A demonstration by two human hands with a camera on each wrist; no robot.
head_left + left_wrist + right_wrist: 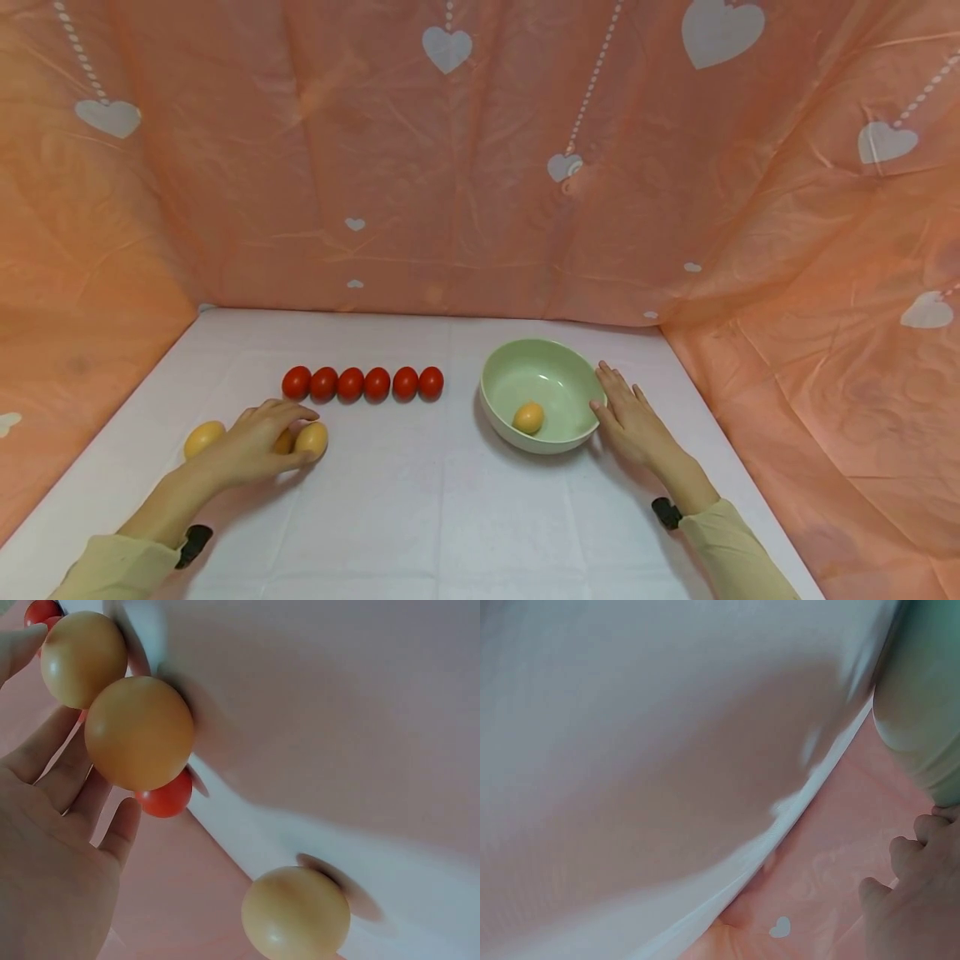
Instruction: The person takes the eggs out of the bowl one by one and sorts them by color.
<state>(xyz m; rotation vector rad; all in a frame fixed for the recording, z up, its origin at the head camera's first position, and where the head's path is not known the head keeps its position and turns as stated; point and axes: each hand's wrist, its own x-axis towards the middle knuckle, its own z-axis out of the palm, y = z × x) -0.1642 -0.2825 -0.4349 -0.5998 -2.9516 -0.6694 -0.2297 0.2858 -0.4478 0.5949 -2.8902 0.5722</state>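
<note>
My left hand (251, 446) has its thumb and fingers on either side of the rightmost yellow egg-shaped piece (311, 440) and pinches it at the table. Close beside it sits a second yellow piece (140, 733), partly hidden by the hand in the head view. Farther left lies a third yellow piece (203, 438). On the right stands a light green bowl (540, 371) with one yellow piece (528, 417) inside. My right hand (633, 425) touches the bowl's right side, fingers extended and thumb at the rim; the right wrist view shows its fingertips (930, 825) by the bowl wall.
Several red cherry tomatoes (350, 385) form a straight row behind my left hand, left of the bowl. A white cloth (375, 517) covers the table. Orange curtains with white hearts (450, 167) enclose the back and sides.
</note>
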